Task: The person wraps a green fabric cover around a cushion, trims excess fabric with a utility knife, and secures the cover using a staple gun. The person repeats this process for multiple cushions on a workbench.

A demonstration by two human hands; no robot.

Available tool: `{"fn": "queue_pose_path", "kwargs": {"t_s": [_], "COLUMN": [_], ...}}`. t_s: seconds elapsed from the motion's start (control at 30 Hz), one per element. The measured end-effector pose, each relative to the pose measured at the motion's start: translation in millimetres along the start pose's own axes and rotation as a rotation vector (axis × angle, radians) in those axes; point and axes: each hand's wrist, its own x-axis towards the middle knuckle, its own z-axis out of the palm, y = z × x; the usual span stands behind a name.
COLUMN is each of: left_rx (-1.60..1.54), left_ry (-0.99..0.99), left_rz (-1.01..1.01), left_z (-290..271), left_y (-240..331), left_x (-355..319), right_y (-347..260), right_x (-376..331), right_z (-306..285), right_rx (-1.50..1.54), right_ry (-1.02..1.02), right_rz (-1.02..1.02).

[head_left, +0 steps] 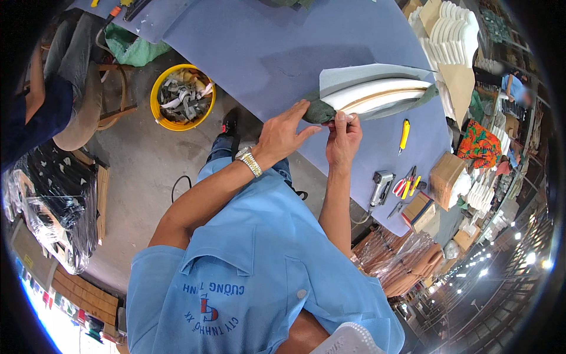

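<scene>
The white curved panel (354, 101) lies on the blue-grey bench (253, 41), to the right of the left hand (278, 138) and just beyond the right hand (344, 141). Its long axis is laid roughly across the view, with the far end set to the right and slightly higher; only its left end is reached by the hands. A tan strip (383, 91) is seen running lengthwise along the panel. Dark green cloth (320, 112) is bunched around the left end, and more of it is spread along the lower side, while a grey sheet (359, 75) is stood up along the upper side.

The cloth bunch is approached from two sides: from the left by the left hand, from below by the right. The left fingers are held together and laid against the bunch, with the thumb spread away beneath it. By the right thumb and forefinger, the cloth appears to be pinched where it meets the panel's lower left corner, so the panel's edge is nearer to the right hand; how much cloth is caught cannot be told. A yellow cutter (404, 135) is left apart, below the panel's right half.
</scene>
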Motion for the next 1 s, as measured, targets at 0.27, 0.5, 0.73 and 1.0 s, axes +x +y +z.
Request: {"fn": "queue_pose_path", "kwargs": {"t_s": [0.27,0.5,0.73,1.0], "left_rx": [0.015,-0.002,-0.157,-0.253], "left_ry": [-0.061,-0.119,0.071,-0.031], "left_rz": [0.039,0.047,-0.171,-0.273], "left_z": [11,3,23,18], "left_y": [21,18,13,38], "left_x": [12,21,26,33], "right_y": [3,16,34,29], "right_x": [-4,3,12,2], "right_z": [-9,-1,7,-3], "right_rx": [0.173,0.217,0.164,0.186], "right_ry": [-0.043,-0.033,-0.076,-0.074], "right_rz": [0.038,-0.005,-0.090,-0.078]}}
